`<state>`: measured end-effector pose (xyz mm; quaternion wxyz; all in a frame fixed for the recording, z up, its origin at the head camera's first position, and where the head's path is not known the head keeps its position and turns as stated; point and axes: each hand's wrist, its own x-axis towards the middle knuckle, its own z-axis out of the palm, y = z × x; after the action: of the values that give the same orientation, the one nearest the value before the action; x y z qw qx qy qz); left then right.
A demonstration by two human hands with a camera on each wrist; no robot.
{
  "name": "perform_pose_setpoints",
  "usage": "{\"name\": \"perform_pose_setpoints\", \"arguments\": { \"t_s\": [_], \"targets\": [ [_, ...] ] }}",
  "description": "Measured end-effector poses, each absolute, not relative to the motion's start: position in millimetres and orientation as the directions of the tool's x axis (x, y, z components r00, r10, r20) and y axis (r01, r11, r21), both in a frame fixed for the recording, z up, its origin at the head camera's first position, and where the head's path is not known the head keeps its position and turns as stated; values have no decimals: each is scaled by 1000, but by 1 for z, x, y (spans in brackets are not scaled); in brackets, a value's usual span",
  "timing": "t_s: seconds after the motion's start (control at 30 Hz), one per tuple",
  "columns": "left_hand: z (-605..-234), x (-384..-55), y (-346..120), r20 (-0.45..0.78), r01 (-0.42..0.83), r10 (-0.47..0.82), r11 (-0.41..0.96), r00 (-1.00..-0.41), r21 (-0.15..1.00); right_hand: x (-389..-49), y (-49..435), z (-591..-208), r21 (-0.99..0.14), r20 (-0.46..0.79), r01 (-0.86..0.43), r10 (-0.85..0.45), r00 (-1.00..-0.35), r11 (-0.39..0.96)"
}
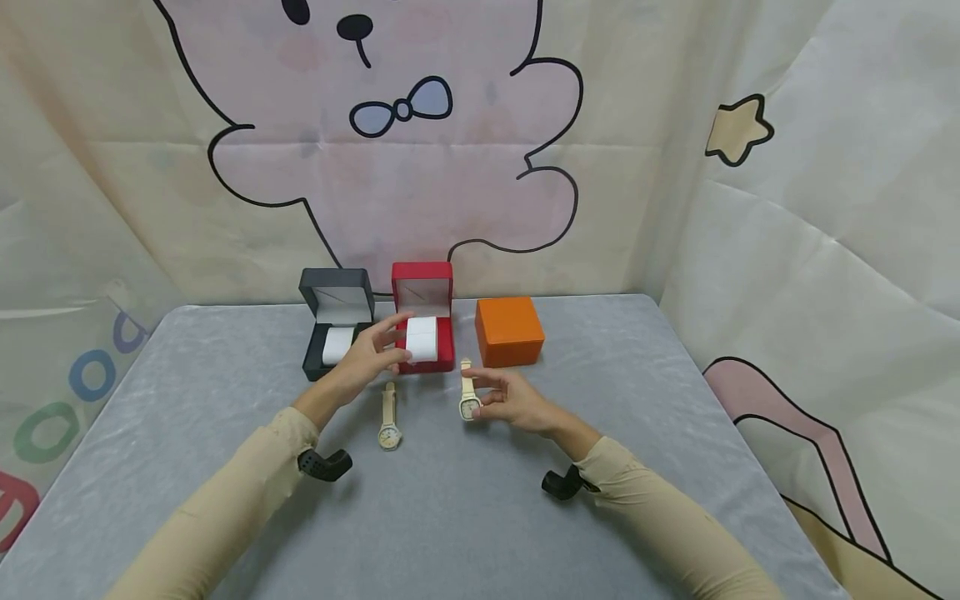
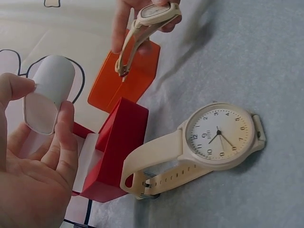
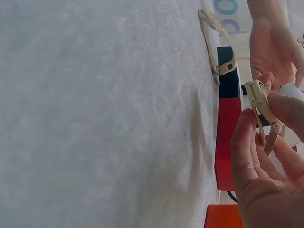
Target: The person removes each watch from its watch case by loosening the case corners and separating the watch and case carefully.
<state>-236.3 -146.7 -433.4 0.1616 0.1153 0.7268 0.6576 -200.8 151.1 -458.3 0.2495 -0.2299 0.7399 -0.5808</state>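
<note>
My left hand (image 1: 369,357) pinches a white watch cushion (image 2: 53,80) between thumb and fingers, lifted over the open red watch box (image 1: 446,342). In the left wrist view its pale oval end faces the camera. My right hand (image 1: 517,402) holds a cream wristwatch (image 1: 468,400) by its case, off the table; its strap is buckled into a loop, as the right wrist view shows. Another cream wristwatch (image 2: 218,137) with a round numbered dial lies on the table between the hands, its strap also buckled.
An open black watch box (image 1: 318,350) with a white cushion (image 1: 337,343) stands left of the red box, partly behind my left hand. To the right stands a closed orange box (image 1: 510,332). All are on a grey cloth-covered table (image 1: 465,517) before a printed curtain (image 1: 637,208).
</note>
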Motion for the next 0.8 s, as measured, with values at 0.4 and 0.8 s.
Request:
{"name": "perform_pose_setpoints", "arguments": {
  "t_s": [0.4, 0.8],
  "targets": [
    [-433, -242, -149, -85, -42, 365, 126, -927, 991, -197, 157, -466, -971, -127, -39, -647, -752, 236],
    [-438, -243, -152, -100, -54, 357, 137, -929, 989, -194, 162, -470, -975, -102, -60, -667, -738, 215]
  ]
}}
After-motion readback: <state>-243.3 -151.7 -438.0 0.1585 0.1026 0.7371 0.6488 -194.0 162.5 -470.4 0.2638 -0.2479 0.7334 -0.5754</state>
